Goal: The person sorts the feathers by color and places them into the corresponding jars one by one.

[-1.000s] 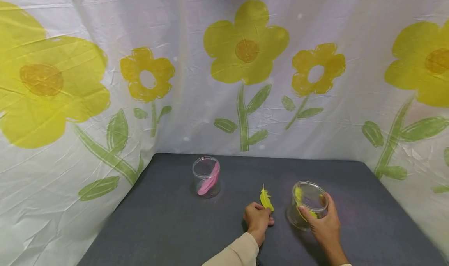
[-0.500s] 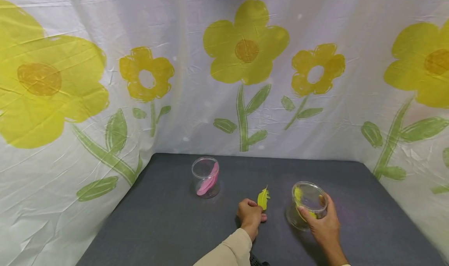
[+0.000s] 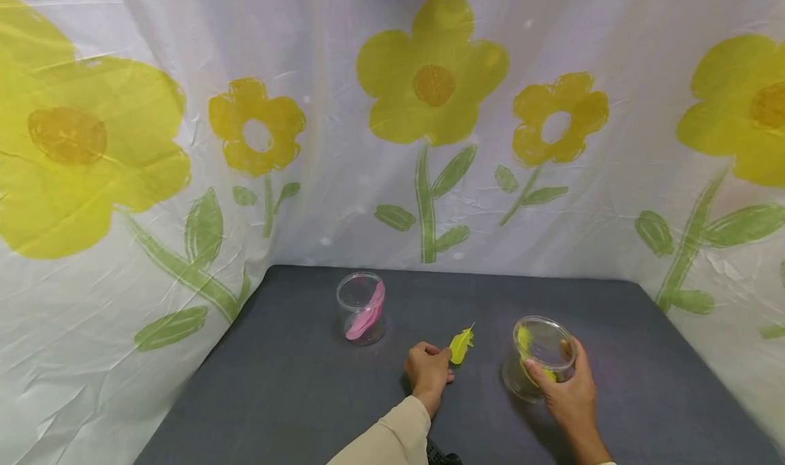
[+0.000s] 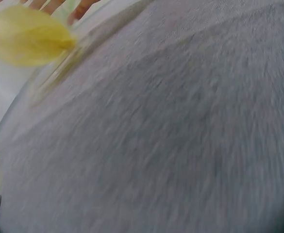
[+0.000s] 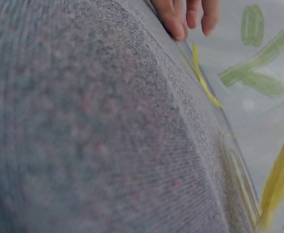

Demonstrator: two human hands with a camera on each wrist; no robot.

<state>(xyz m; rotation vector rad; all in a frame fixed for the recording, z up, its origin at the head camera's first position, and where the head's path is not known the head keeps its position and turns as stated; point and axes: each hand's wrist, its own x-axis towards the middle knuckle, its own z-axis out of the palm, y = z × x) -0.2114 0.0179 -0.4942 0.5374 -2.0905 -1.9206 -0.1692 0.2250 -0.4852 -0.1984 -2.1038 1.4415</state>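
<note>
My left hand (image 3: pixel 427 373) pinches the lower edge of a small yellow feather (image 3: pixel 461 346) between thumb and finger, low over the dark table. The feather's quill points away and to the right. In the right wrist view this feather (image 5: pixel 202 81) shows as a thin strip just below the left fingers (image 5: pixel 173 19). My right hand (image 3: pixel 572 398) grips a clear plastic jar (image 3: pixel 518 378) from its right side, thumb toward me. Yellow feathers (image 3: pixel 523 339) lean inside that jar; one jar feather (image 4: pixel 32 36) looks large and blurred in the left wrist view.
A second clear jar (image 3: pixel 360 309) stands at the back left of the dark cloth-covered table (image 3: pixel 294 397), with a pink feather (image 3: pixel 366 320) slanted inside. A white curtain (image 3: pixel 343 206) printed with yellow flowers surrounds the back and sides.
My left hand has shifted left and slightly away from me, drawing back from the right-hand jar. The yellow feather's quill has swung to the right. The right hand and jar stay put.
</note>
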